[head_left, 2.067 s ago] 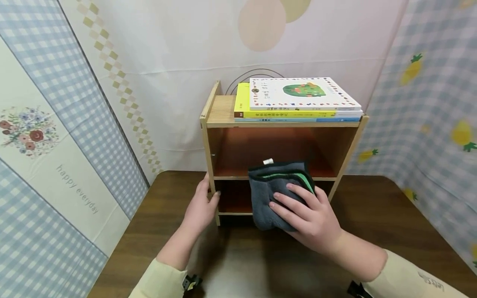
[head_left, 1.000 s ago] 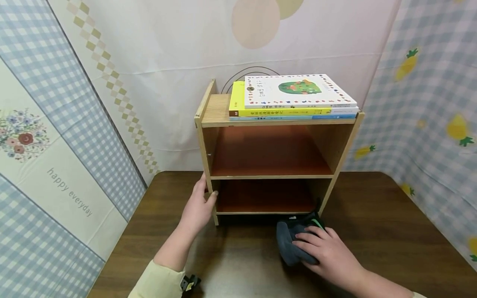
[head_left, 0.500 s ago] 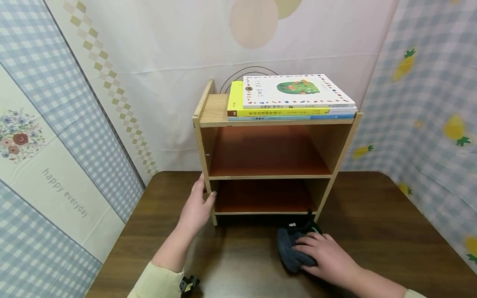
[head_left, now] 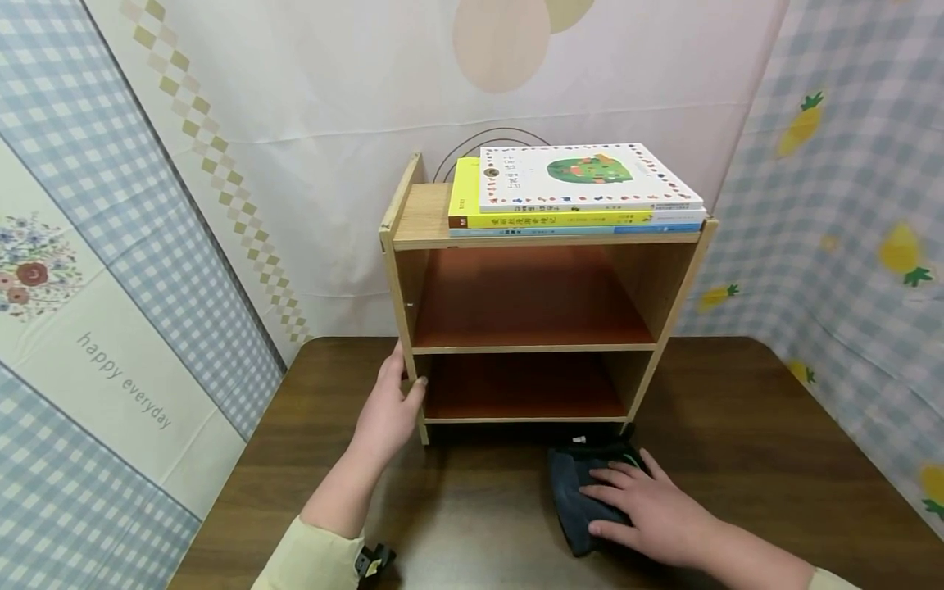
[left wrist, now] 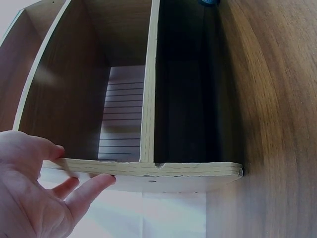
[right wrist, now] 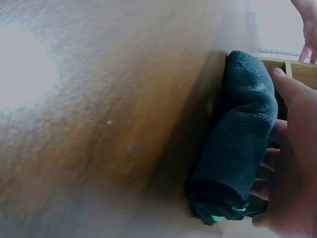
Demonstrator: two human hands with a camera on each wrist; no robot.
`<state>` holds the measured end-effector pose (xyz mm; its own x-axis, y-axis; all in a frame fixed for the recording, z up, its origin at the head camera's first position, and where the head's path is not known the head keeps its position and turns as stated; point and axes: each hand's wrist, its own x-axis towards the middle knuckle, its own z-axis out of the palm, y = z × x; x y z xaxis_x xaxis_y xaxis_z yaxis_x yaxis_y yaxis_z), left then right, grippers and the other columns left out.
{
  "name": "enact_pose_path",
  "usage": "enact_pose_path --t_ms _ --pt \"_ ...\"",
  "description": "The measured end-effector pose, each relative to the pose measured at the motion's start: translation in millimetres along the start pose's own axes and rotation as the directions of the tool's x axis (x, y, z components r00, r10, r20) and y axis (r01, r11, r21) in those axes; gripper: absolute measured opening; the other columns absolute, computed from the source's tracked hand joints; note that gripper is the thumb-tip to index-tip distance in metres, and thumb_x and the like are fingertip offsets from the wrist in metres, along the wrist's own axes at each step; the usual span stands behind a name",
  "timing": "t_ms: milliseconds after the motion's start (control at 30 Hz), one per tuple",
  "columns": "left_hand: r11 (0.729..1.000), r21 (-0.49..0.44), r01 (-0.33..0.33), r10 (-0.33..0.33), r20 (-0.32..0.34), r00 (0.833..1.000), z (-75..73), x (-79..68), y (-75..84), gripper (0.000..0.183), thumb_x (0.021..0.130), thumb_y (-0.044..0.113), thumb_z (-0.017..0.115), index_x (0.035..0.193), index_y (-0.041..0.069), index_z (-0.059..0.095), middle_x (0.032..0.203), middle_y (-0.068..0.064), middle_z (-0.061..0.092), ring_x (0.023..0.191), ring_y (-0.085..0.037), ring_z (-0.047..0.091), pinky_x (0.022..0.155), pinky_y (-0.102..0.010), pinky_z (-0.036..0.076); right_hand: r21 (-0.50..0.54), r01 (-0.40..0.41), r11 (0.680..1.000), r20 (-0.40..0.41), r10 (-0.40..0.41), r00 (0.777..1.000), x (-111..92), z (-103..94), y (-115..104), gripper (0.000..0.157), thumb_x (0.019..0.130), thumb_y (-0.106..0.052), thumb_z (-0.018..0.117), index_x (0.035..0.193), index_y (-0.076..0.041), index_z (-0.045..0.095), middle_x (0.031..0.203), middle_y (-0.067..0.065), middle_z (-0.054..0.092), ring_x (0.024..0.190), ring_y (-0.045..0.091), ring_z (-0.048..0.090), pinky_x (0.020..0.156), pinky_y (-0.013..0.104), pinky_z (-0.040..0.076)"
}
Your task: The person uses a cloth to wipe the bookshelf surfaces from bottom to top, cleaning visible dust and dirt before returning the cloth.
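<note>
A small wooden shelf (head_left: 531, 349) stands on the table. My left hand (head_left: 385, 418) grips its left side panel (left wrist: 193, 169), thumb on the inner side and fingers along the outer face. A folded dark blue-grey cloth (head_left: 574, 496) with black and green edging lies on the table by the shelf's front right foot. My right hand (head_left: 656, 512) rests over it, fingers spread and fairly straight. In the right wrist view the cloth (right wrist: 237, 134) shows as a thick soft roll, with the thumb and fingers alongside it.
On the shelf top lie a white picture book (head_left: 590, 176), a yellow book (head_left: 465, 197) and a thin blue one (head_left: 546, 231). Brown wooden table (head_left: 472, 524) spreads around the shelf. Patterned fabric (head_left: 332, 205) hangs behind and at both sides.
My right hand brought the cloth down from in front of the shelves to the table at the lower right. Its fingers then spread out over the cloth. The left hand keeps its grip.
</note>
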<state>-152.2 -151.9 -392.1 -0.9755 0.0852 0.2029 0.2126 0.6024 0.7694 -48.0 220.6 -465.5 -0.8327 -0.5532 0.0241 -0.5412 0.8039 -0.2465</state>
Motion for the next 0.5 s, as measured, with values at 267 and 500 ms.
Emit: enact_pose_path --t_ms 267,500 --pt "1.000 -0.007 -0.014 0.014 -0.001 1.000 0.6 -2.3 1.5 0.074 0.102 0.025 0.052 0.159 0.035 0.006 0.156 -0.003 0.031 0.128 -0.028 0.048 0.091 -0.051 0.046 -0.029 0.107 0.994 -0.081 -0.109 0.991 3.7 -0.4 -4.3 0.039 0.102 -0.042 0.054 0.135 -0.022 0.062 0.139 -0.001 0.057 0.128 0.025 0.053 0.099 0.051 0.044" --pt "1.000 0.000 -0.015 0.015 0.009 1.000 1.5 -2.8 5.0 0.074 0.103 0.027 0.052 0.159 0.037 0.005 0.156 -0.003 0.031 0.122 -0.029 0.052 0.090 -0.050 0.047 0.097 0.055 0.994 0.088 -0.064 0.994 6.8 0.3 1.3 0.047 0.105 -0.044 0.044 0.144 -0.021 0.053 0.149 0.005 0.049 0.135 0.037 0.044 0.102 0.061 0.036"
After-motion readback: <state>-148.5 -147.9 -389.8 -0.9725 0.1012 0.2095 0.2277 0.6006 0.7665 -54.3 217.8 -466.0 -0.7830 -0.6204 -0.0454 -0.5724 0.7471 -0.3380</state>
